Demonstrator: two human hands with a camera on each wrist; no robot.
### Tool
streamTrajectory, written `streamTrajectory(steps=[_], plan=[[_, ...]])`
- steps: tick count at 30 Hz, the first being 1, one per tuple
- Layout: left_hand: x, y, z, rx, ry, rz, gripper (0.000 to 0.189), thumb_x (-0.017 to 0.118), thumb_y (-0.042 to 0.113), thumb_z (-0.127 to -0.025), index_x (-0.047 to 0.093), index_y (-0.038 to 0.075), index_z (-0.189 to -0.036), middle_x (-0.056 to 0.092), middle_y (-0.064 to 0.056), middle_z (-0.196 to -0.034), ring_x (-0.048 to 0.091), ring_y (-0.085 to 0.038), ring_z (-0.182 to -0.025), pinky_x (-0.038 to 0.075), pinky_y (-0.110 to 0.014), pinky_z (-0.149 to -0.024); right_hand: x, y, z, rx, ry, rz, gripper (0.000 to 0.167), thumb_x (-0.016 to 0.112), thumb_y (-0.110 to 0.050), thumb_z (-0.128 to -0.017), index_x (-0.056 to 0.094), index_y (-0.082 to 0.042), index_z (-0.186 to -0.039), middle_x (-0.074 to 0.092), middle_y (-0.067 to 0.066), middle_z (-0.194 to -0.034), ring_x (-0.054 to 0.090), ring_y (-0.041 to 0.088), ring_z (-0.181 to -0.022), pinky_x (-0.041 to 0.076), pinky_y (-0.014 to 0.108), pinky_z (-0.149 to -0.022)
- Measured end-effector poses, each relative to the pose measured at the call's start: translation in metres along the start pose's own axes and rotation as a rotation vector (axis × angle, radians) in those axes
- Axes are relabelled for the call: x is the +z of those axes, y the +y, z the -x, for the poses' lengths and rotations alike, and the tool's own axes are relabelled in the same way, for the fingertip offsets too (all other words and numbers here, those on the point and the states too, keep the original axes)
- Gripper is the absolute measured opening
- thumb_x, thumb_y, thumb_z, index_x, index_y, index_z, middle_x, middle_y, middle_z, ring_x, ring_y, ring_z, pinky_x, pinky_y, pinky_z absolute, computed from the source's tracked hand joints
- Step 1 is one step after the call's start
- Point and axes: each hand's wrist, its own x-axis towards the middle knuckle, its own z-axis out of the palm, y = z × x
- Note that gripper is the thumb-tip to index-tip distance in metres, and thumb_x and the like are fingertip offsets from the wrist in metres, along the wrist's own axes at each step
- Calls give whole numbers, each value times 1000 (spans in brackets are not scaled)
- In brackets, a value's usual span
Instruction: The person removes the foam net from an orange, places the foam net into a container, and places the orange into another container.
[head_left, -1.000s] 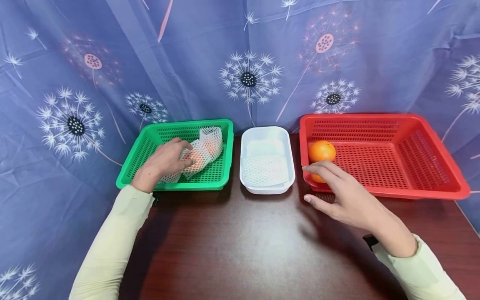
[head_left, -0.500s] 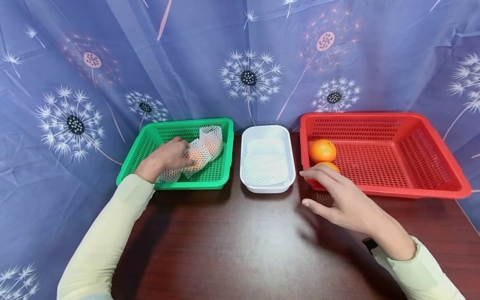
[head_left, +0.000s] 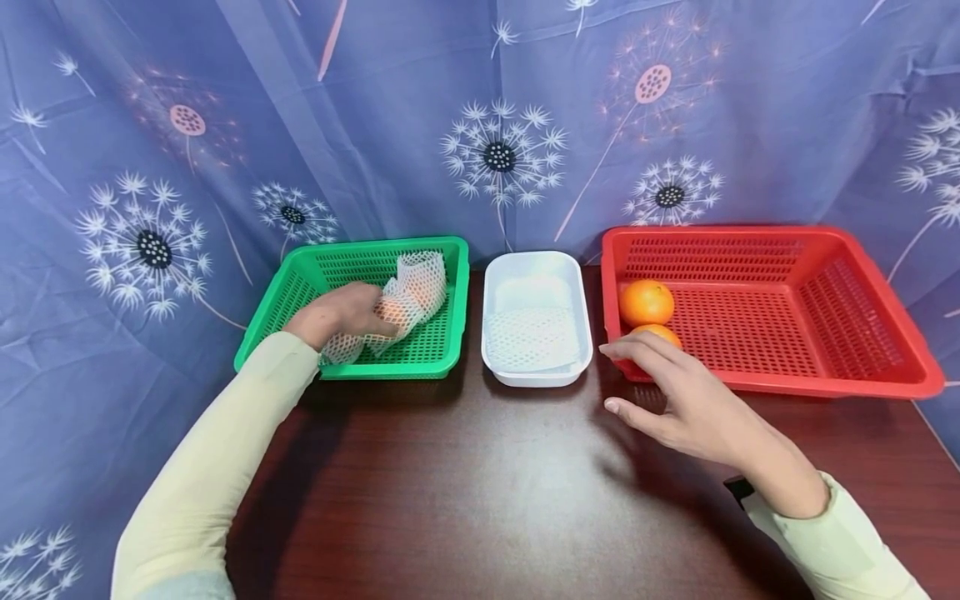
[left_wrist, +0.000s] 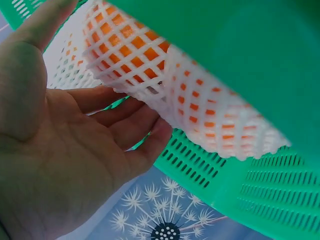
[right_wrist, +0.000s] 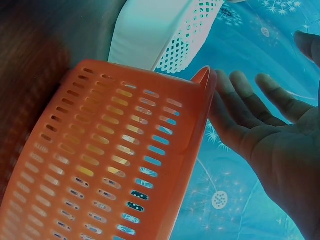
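My left hand reaches into the green basket, among several oranges in white foam netting. In the left wrist view its fingers lie long and loosely bent against the netted fruit, with the thumb on the other side and the palm apart from it. From the head, those fingertips are hidden behind the hand. Near the front left corner of the red basket, my right hand hovers with fingers spread and nothing in them. Two bare oranges lie at that basket's left end.
Between the baskets stands a white tray with a white foam net inside. Everything stands on a dark wooden table. A blue dandelion-print curtain hangs close behind the baskets.
My left hand has moved slightly right over the netted oranges, its fingers dropping behind them. The right hand shifted slightly early on, showing more of the front orange, then stayed nearly still.
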Motion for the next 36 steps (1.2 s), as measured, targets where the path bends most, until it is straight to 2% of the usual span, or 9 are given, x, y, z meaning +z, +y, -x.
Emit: streamTrajectory(steps=[3,7,14,22,36], plan=[[0,3,-3,-19,-21,-4,42,74,46,-96,57,8,-100,55,-8,-89,49,-23,-79,42,-39,-70,0,1,0,-6,-1,-5,61,89,-25,-86,62,-19,-141,59,-9,-135,55,9,-120,35,15,-107],[2,6,-6,-50,-37,-4,46,78,48,-94,57,8,-104,57,-9,-92,50,-23,-80,43,-39,-71,0,0,-2,-27,2,-21,61,88,-23,-86,62,-18,-141,60,-8,-135,56,10,-121,35,16,-107],[6,9,-8,-36,-14,-88,56,77,44,-96,59,1,-126,64,-12,-103,59,-27,-88,48,-45,-75,-1,-2,-3,-34,-1,-25,61,87,-24,-87,62,-16,-141,60,-5,-136,54,10,-124,35,16,-109],[12,7,-11,-21,44,-105,76,76,41,-96,46,-8,-147,64,-20,-116,63,-34,-102,50,-50,-83,0,-3,-1,-22,-6,-32,60,87,-23,-87,61,-17,-141,59,-6,-137,54,10,-124,36,16,-107],[19,-1,-10,5,135,-84,69,76,44,-92,51,-1,-139,64,-20,-117,62,-35,-104,49,-56,-94,0,-2,1,-15,11,-51,54,86,-22,-88,64,-15,-137,59,-5,-136,54,11,-125,35,16,-110]])
